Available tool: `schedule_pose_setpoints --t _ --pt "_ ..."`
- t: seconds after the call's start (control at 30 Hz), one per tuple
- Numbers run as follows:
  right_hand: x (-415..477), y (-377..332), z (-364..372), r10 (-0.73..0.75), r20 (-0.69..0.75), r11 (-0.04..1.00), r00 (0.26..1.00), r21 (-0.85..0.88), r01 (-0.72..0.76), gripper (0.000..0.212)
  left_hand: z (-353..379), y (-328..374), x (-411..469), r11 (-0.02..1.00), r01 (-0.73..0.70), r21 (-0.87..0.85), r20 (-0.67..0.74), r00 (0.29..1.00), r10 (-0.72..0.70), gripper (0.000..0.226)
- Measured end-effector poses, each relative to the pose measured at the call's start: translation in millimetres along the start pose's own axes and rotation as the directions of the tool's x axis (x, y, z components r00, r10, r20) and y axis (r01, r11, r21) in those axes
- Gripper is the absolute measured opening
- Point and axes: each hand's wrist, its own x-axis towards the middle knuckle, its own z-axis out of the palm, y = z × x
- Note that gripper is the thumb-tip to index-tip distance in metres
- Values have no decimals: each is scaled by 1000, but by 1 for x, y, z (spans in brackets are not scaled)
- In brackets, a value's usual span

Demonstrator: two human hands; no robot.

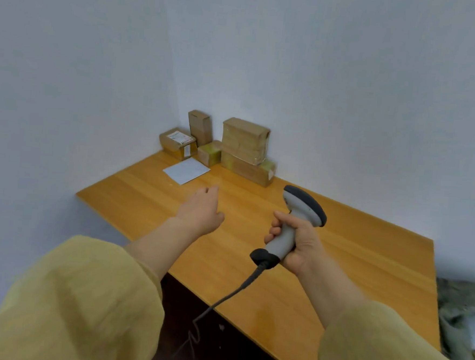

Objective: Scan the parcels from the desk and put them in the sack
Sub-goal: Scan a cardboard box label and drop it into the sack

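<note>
Parcels are all bunched up in the far corner of the table, against the wall. They're small brown cardboard boxes, a couple stacked, with lots of clear tape on them. My guess is they're light and stiff enough to lift one-handed, though the tape could be a bit slick, so I'd pinch across two opposite sides rather than the top. The labelled box on the left looks easiest since it sits alone with its label up. Taking the lower box of the stack first would probably tip the one on it.

The left hand is open, fingers relaxed, held out over the table toward the pile and holding nothing. The right hand is wrapped round the handle of the scanner, head pointing away, with its cable hanging off the front edge.

A flat white sheet lies in front of the boxes, and I can't tell if it's an envelope or just paper. Most labels are too small to read. The sack is probably that grey crumpled stuff at the right edge, mostly cut off.
</note>
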Motion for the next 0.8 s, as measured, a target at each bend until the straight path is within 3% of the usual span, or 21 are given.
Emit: schedule_pose_setpoints --t 0.23,0.43,0.57,0.8 --pt "89 -39 24 -22 -11 997 1000 77 23 8 -3 -5 103 998 -57 -5 -17 998 57 66" --pt "164 -86 48 -65 60 992 996 110 58 16 -8 -9 188 1000 -17 16 22 1000 17 65" --pt "204 -106 66 -100 22 989 995 112 96 15 -16 -16 240 997 51 -62 25 998 -50 61" --pt "277 -128 95 -176 -64 982 982 64 180 21 -28 -31 353 977 37 -209 -14 999 -41 47"
